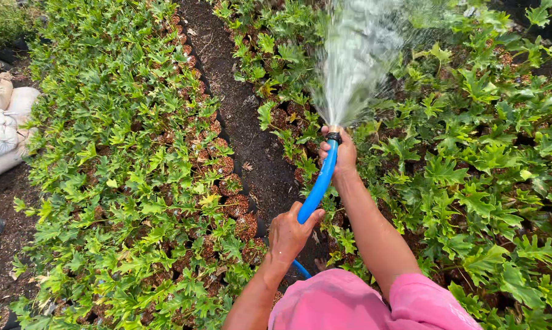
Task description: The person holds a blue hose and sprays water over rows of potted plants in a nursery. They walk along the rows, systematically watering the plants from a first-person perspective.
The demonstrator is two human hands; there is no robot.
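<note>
The right hand (pixel 343 153) grips the tip of the blue hose (pixel 319 183), the left hand (pixel 291 235) grips it lower down, and water (pixel 355 55) sprays over the plants (pixel 471 159) beyond the hose.

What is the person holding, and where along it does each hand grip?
A blue hose: the right hand grips its spraying end, the left hand grips it lower down.

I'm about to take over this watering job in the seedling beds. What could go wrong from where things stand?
1. The right hand pinches the blue hose tip, so the spray fans hard; it may batter the nearby potted seedlings.
2. The hose trails behind the left hand toward the feet, a possible trip hazard.
3. The dirt path could turn slippery.
</note>
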